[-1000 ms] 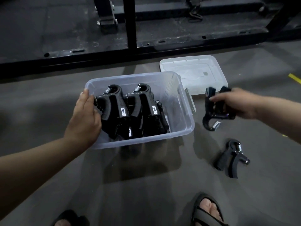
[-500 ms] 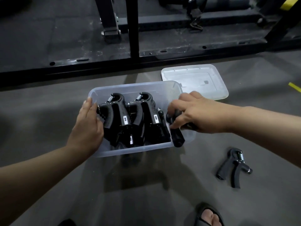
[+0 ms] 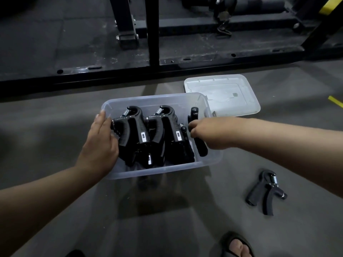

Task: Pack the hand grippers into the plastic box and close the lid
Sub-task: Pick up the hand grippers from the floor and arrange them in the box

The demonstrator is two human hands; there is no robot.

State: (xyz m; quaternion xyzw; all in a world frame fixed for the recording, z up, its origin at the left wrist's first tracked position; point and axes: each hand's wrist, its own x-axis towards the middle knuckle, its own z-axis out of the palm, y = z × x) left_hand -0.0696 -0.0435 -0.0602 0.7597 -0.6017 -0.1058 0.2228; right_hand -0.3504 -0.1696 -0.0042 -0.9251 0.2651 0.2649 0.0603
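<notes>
packed grippers [image 3: 148, 134] crowding box [image 3: 167, 169], narrow slot along right wall

Your box [image 3: 163, 170] is clear, smooth plastic; the grippers [image 3: 134, 130] in it are matt black plastic with shiny metal springs [image 3: 125, 112]; your lid [image 3: 220, 86] looks frosted

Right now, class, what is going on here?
A person is packing hand grippers into a clear plastic box on the floor. The left hand rests against the box's left end; the right hand holds another gripper inside its right end. A last gripper lies on the floor nearby, and the lid lies behind the box, not on.
</notes>
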